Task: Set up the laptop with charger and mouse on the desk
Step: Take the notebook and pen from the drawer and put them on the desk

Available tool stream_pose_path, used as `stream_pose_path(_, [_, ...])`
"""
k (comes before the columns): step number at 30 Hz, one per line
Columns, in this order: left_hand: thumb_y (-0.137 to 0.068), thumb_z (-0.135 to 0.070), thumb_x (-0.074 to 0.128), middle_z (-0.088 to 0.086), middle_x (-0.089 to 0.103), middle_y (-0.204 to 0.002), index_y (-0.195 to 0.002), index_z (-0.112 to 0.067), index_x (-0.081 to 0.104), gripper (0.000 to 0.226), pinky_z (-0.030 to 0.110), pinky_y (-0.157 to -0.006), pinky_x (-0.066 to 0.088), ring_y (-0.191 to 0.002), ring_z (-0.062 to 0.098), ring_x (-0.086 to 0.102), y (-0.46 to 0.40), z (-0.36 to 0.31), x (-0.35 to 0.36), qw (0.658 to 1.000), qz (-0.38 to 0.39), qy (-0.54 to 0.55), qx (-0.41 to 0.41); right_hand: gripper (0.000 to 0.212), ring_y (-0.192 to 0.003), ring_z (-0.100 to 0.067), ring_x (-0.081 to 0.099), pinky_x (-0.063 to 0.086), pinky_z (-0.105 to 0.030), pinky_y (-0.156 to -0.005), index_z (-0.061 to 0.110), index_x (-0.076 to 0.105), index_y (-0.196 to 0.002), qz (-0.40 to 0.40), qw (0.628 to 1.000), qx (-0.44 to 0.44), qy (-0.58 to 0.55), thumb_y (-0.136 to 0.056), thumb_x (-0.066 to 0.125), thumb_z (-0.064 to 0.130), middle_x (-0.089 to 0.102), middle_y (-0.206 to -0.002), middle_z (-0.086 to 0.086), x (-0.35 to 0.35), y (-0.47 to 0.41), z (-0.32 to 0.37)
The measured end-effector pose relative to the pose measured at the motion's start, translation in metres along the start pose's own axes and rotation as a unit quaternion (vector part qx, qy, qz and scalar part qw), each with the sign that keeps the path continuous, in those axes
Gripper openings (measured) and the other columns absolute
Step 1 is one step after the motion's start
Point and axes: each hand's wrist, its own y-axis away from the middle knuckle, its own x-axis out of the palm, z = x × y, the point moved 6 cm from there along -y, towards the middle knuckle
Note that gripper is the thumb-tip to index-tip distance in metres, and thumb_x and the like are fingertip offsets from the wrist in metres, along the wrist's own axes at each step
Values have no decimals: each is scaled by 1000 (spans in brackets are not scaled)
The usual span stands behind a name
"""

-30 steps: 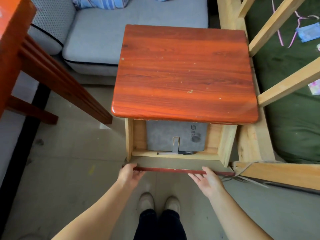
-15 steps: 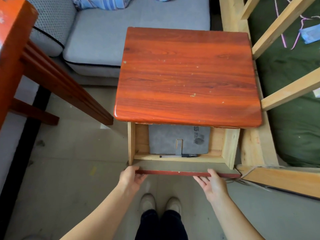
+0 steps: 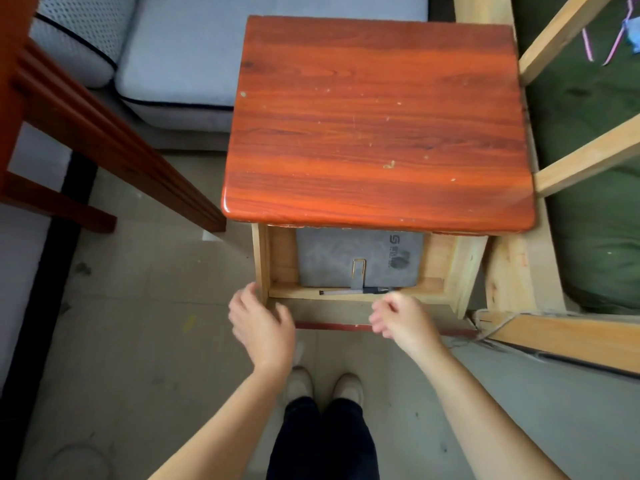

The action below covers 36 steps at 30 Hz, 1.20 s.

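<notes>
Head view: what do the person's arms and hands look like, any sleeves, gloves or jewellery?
Both forearms are bare as far as the frame shows: no sleeves in view. The left hand and right hand wear no gloves, and no watch, bracelet or ring is visible, though both hands are motion-blurred. Below them are dark trousers and light shoes.

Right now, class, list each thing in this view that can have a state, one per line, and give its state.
Wooden drawer under the red tabletop: pulled open.
Grey flat case with a logo: lying flat in the drawer, closed, partly hidden under the tabletop.
Dark pen: lying along the drawer's front edge.
Red-brown wooden tabletop: bare.
Left hand: open, holding nothing.
Right hand: loosely curled, holding nothing.
</notes>
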Motion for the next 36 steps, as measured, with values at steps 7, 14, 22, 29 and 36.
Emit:
stream_pose_path(7, [-85,-1,46,9,46,-134,-134,-8,37,50,25,-96,35,-122,21,46,-26,-36,55,978,181,84,65,39,-121,-23,43,37,-39,-98,20,51,-128,11,899,-217,379,-93,39,10,53,-130,-1,39,-47,23])
stream_pose_path(14, [-84,-18,59,14,58,-123,-128,-6,43,48,32,-92,44,-112,29,55,-70,-26,93,974,200,99,-42,19,-111,-26,43,35,-38,-88,21,61,-105,-6,854,-257,451,-91,48,18,52,-111,-4,43,-63,25])
stream_pose_path(22, [-75,-56,65,0,65,-107,-113,-13,58,58,30,-87,47,-100,18,62,-66,-31,102,937,274,192,-100,17,-85,-34,59,39,-36,-66,8,55,-105,-85,900,-313,291,-96,43,15,65,-97,-10,-2,-16,20])
stream_pose_path(29, [-78,-54,63,-15,75,-77,-85,-30,65,25,15,-52,53,-71,3,71,-37,-56,78,904,293,302,-80,25,-88,-36,63,46,-36,-62,5,55,-116,-242,922,-244,179,-96,42,12,67,-110,-12,-45,10,31])
stream_pose_path(36, [-81,-43,66,0,76,-90,-88,-22,68,23,34,-70,58,-79,17,72,-2,-44,24,893,362,257,-75,17,-67,-30,61,42,-31,-61,6,63,-104,-315,916,-241,62,-90,54,10,71,-83,-9,-78,60,51])
